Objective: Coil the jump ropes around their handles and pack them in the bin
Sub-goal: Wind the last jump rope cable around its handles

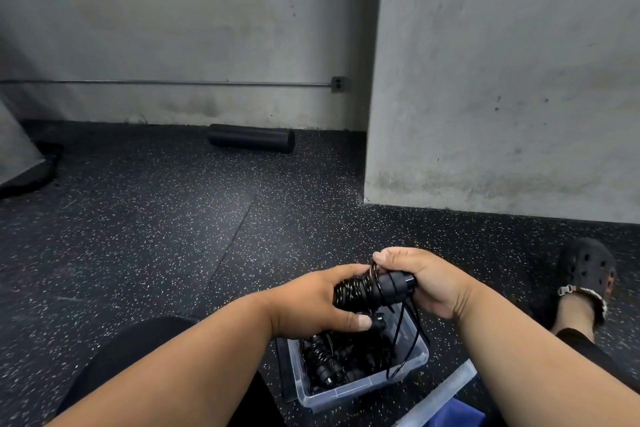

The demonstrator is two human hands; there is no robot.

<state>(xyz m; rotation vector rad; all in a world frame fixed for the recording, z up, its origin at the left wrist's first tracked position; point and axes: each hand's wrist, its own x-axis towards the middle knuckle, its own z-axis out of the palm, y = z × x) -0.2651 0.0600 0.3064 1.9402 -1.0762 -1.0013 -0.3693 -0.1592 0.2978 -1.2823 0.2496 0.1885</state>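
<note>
Between the hands, a black jump rope [372, 286] is gripped at both ends: the left hand [311, 302] wraps its coiled part, the right hand [420, 279] curls round the handle end. Below them, loose cord [398, 333] hangs into the clear bin [360, 388] of coiled ropes [322, 357] on the floor [156, 236].

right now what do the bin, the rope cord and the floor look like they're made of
Bin: clear, glossy plastic; the ropes show through its walls. Rope cord: thin, black and shiny, probably coated wire or PVC; it hangs in stiff loops. Floor: matte black with pale flecks, likely rubber gym flooring.
</note>
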